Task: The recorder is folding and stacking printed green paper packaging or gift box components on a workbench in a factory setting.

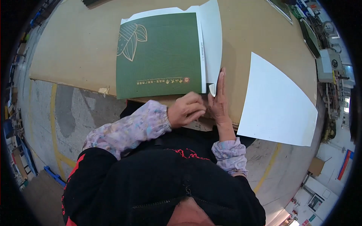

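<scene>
A green printed paperboard piece point(162, 56), with a gold leaf drawing and a line of gold print, lies at the table's near edge. Along its right side a white flap point(212, 41) stands partly raised, its lower corner point(212, 89) curled. My right hand point(219, 100) is open, fingers straight and together, set edge-on against the flap's outer side with the thumb by the curled corner. Just below the green piece's lower right corner, my left hand point(187, 109) is curled closed and slightly blurred. No object shows in it.
The brown board-topped table point(71, 52) reaches to both sides. A large white sheet point(279, 105) lies to the right, overhanging the near edge. Dark green pieces point(309, 37) rest at the far right edge. A grey machine part point(332, 64) stands beyond that edge.
</scene>
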A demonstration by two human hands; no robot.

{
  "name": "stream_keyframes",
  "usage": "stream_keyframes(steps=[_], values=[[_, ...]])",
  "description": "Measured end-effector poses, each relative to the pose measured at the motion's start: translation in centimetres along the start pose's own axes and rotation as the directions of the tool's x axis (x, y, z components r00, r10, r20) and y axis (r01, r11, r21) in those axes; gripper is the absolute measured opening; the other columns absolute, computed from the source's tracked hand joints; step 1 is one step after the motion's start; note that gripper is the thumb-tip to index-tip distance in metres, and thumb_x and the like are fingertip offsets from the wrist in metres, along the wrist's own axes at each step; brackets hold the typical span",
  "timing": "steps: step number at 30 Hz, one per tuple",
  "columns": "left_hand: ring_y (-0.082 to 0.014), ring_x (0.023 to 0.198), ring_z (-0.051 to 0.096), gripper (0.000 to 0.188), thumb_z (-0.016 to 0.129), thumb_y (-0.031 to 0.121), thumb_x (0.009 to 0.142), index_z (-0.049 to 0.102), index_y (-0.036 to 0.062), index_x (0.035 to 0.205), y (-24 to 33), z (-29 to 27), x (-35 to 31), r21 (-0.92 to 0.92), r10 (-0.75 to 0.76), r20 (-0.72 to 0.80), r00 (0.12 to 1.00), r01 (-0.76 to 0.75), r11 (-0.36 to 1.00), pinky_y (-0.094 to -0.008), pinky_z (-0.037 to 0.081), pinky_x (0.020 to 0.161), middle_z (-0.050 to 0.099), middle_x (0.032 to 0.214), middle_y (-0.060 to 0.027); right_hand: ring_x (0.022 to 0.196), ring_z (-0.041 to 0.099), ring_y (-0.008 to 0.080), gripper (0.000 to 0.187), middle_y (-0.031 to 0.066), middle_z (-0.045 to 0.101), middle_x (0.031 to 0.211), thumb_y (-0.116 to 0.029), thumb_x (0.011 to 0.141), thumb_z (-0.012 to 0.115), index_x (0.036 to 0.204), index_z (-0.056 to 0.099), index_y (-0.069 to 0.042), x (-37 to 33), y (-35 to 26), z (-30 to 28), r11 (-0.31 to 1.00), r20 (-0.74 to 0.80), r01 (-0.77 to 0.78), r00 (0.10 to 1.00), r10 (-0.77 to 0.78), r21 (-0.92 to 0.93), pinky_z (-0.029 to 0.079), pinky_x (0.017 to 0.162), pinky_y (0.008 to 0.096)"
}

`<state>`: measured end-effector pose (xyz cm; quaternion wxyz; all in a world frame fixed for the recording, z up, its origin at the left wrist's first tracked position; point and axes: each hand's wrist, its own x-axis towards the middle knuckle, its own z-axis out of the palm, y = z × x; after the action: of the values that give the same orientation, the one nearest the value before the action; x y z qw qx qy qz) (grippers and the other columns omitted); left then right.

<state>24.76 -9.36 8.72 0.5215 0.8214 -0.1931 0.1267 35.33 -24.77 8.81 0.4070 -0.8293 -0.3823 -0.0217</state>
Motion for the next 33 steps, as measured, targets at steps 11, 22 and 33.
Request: stream_keyframes(steps=[11,22,33], values=[[-0.0173,0.081,0.066,0.029,0.056,0.025,0.097,0.060,-0.0026,0.105,3.0,-2.3,1.7,-0.949,-0.817,0.232,0.528,0.309,-0.070,-0.0289,0.058,0.068,0.066,0.095,-0.0095,0.138,0.030,0.0391,0.088,0.0201,0.023,0.153,0.020,0.070,0.049,0.149,0.024,-0.009,-0.8,-0.9,-0.9,0.994,0.037,0.043,0.999,-0.039,-0.098,0.037,0.108,0.0416],[-0.0135,0.055,0.062,0.031,0.061,0.022,0.093,0.067,-0.0037,0.077,3.5,-1.4,2.1,-0.869,-0.914,-0.042,0.404,0.437,0.233,-0.0238,0.051,0.051,0.065,0.068,-0.0088,0.138,0.028,0.0429,0.083,0.0234,0.022,0.152,0.010,0.072,0.060,0.147,0.026,-0.003,-1.2,-1.1,-0.3,0.976,0.073,0.113,0.992,-0.101,-0.184,0.034,0.110,0.0461],[-0.0126,0.052,0.060,0.032,0.063,0.023,0.092,0.066,-0.0028,0.073,2.4,-0.7,1.0,-0.844,-0.937,0.012,0.348,0.507,0.177,-0.0227,0.048,0.046,0.063,0.064,-0.0073,0.142,0.015,0.0427,0.089,0.0205,0.011,0.156,-0.012,0.076,0.071,0.149,0.020,-0.003,-0.7,-2.1,-0.3,0.969,0.254,0.103,0.966,-0.044,-0.224,0.026,0.114,0.0476]])
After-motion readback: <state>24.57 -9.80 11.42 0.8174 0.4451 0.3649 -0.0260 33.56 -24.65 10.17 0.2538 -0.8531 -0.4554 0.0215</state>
